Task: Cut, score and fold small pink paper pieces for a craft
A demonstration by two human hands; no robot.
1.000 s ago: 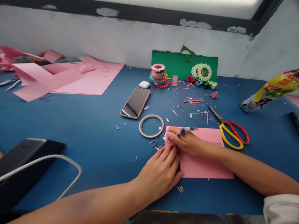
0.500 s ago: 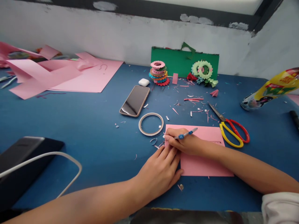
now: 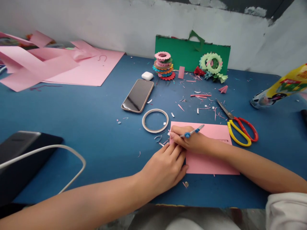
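A pink sheet of paper (image 3: pixel 213 163) lies near the table's front edge under both my hands. In my right hand (image 3: pixel 188 139) a pen (image 3: pixel 194 130) with blue parts is gripped, its tip hidden by my fingers at the sheet's left side. My left hand (image 3: pixel 164 164) rests flat, fingers stretched out, over the sheet's left edge and touching my right hand. A thin strip with small marks (image 3: pixel 223 141), perhaps a clear ruler's end, shows past my right wrist. Scissors (image 3: pixel 236 123) with one yellow and one red handle lie to the right of the sheet.
A tape ring (image 3: pixel 155 109), a phone (image 3: pixel 137 95) and a white earphone case (image 3: pixel 147 75) lie left of the sheet. Behind are stacked paper rings (image 3: pixel 163 66) and a green board (image 3: pixel 177 48). A yellow bottle (image 3: pixel 280 86) stands right; a white cable (image 3: pixel 76 154) curves left.
The camera view has tilted down slightly, so things sit higher in the picture. Both hands and the pen stay in nearly the same place on the sheet.
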